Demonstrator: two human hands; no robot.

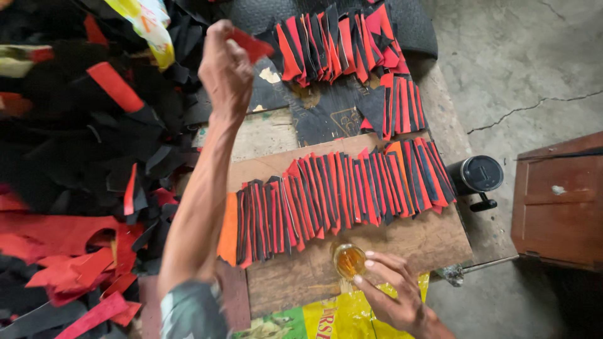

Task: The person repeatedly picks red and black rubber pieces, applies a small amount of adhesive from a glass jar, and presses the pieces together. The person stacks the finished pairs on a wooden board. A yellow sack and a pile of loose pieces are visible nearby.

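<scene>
My left hand (225, 69) is raised at the upper middle, pinching a small red cut piece (250, 44) above the heap of black and red scraps (75, 144). Near the bottom edge of the board, my right hand (394, 290) has its fingers around a small round container of amber liquid (349, 260). A long row of overlapping red and black strips (339, 198) lies across the wooden board (389, 251) between both hands. Further back lies a second fanned batch of red and black pieces (342, 41).
A smaller stack of strips (399, 107) rests on a dark mat. A black lidded cup (480, 176) stands off the board's right edge. On the right is a brown wooden cabinet (556, 201), on cracked concrete floor (527, 69). Yellow printed plastic (339, 317) lies at the bottom.
</scene>
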